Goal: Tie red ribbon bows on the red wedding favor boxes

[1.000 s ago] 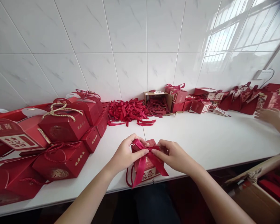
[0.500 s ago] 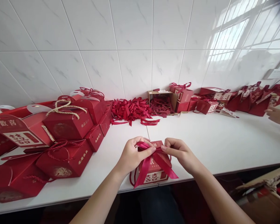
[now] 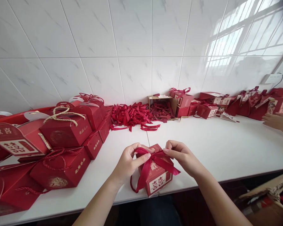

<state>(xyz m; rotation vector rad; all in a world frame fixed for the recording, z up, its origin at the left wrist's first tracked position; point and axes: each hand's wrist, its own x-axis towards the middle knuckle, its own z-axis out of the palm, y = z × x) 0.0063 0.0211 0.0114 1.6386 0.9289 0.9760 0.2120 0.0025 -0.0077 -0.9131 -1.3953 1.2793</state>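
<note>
The left hand [image 3: 127, 163] is seen pinching one loop of a red ribbon [image 3: 155, 163] between thumb and forefinger, the remaining fingers curled loosely against the side of a small red gift box [image 3: 157, 179]. The box is set at the near edge of the white surface [image 3: 217, 144], just right of the seam between its two panels, with one corner turned toward the person. The right hand [image 3: 181, 155] is closed in a matching pinch on the opposite loop, so that the bow is held from both sides above the lid while the tails are left hanging down the front. The box is judged to be light, thin card, easily dented, and is best steadied by its side walls; the ribbon looks soft and slick, and is best gripped close to the knot. Stacked red boxes [image 3: 63, 131] with cord handles are piled at the left end, loose ribbon pieces [image 3: 132, 114] are heaped along the far edge against the tiled wall, and another person's hand [image 3: 274, 121] is seen at the far right edge.
</note>
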